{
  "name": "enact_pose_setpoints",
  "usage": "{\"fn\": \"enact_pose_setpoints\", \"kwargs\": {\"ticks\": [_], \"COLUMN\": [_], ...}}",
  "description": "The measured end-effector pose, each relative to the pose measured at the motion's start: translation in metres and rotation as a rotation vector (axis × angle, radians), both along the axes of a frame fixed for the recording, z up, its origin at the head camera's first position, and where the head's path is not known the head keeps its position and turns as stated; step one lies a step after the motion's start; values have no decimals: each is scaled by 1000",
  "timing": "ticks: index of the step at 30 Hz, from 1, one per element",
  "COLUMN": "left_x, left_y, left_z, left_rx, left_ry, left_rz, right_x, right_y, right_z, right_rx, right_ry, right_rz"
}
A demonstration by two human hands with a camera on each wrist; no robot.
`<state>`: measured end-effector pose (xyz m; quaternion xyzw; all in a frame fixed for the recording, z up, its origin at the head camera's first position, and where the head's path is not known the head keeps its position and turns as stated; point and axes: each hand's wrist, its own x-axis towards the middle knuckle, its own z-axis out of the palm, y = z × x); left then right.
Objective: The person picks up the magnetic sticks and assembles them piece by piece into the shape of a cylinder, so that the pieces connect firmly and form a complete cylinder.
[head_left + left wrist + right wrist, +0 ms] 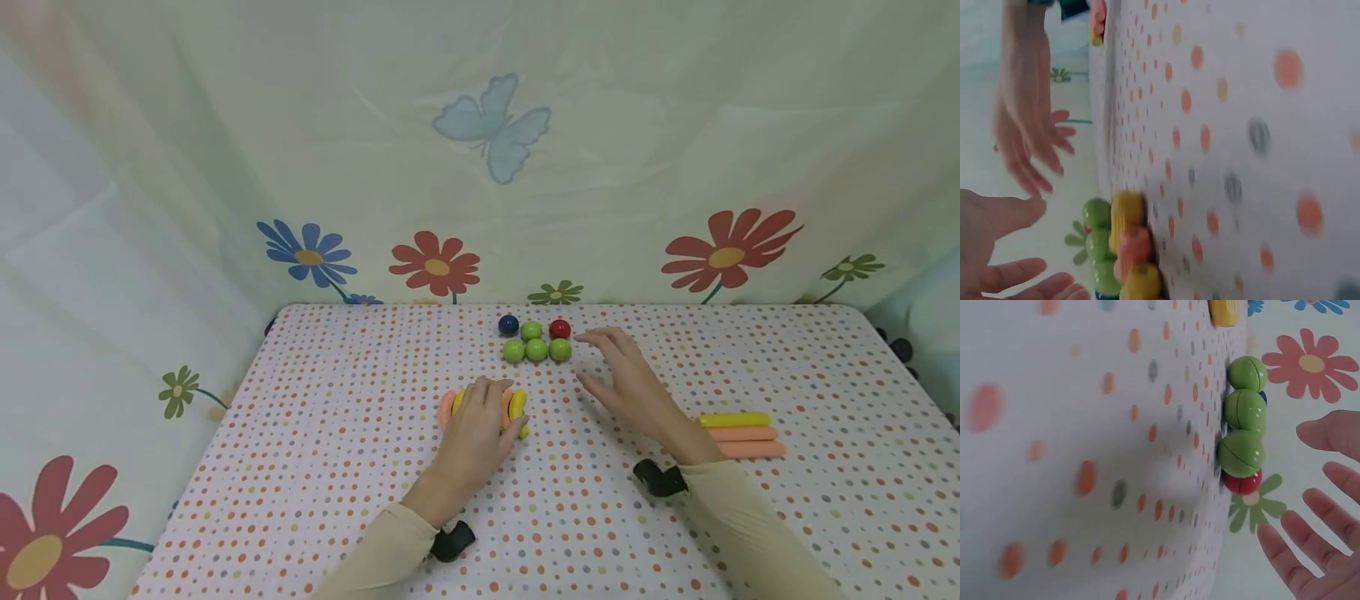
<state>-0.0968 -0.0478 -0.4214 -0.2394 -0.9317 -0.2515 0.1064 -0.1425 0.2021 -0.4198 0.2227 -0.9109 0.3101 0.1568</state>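
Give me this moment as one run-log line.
left hand: over yellow and pink pieces | right hand: empty, beside red ball and green balls

On the dotted white tablecloth (315, 475), the glossy blue ball (508, 325), lone green ball (531, 330) and red ball (559, 329) run left to right beyond three green balls (536, 350); nearer left, clustered yellow and pink rods (518, 403); right, a yellow stick (735, 419) beyond two pink sticks (750, 450).

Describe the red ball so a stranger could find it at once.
On the polka-dotted tablecloth, look near the far edge for a cluster of six balls, just left of the right hand. The red ball ends the back row on that side, directly behind a green ball. It alone is red among four green balls and one dark blue ball.
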Motion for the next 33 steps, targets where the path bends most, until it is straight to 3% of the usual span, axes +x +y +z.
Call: {"fn": "enact_pose_setpoints", "kwargs": {"ticks": [2,5,12,20,23,27,30,33], "left_x": [1,4,4,-1,-3,-4,-4,-4], "left_y": [10,23,41,43,42,42,44,46], "left_z": [-3,-7,-12,-12,-10,-8,-7,-8], "left_rx": [-21,-74,-225,-328,-332,-308,-287,-272], "left_ry": [-50,-63,55,110,82,-7,-79,-107], "left_rz": [-1,-4,15,54,56,53,36,12], "right_x": [-11,-25,-40,-41,-39,-35,-31,-25], "right_y": [-4,-8,-12,-14,-14,-13,-12,-12], "right_z": [0,-1,-8,-19,-20,-21,-21,-20], "right_rx": [-10,-13,-11,1,-8,-5,-1,-3], "right_ry": [-29,-67,-169,-185,-213,-226,-236,-269], "right_rz": [8,19,-14,-36,-25,-10,-17,-31]}}
